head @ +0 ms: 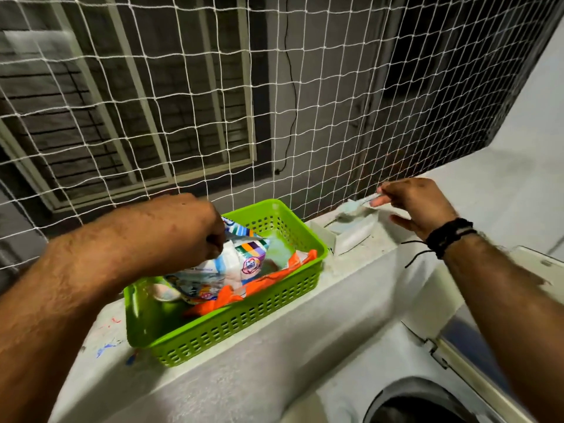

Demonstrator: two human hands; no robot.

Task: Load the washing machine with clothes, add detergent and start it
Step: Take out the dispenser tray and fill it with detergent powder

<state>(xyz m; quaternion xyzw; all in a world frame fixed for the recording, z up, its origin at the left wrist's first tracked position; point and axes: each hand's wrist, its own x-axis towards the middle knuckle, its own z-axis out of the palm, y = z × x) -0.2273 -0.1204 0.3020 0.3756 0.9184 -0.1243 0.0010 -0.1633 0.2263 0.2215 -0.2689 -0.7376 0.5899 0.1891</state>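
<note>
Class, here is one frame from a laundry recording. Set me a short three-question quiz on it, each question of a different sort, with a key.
1. True or false: the left hand grips the detergent packet inside the green basket.
2. What does the right hand pinch? A) an orange cloth B) a small scoop C) the netting
3. Fill in: the basket stands on the white ____, beside the washing machine.

Key: 1 true; 2 B; 3 ledge.
</note>
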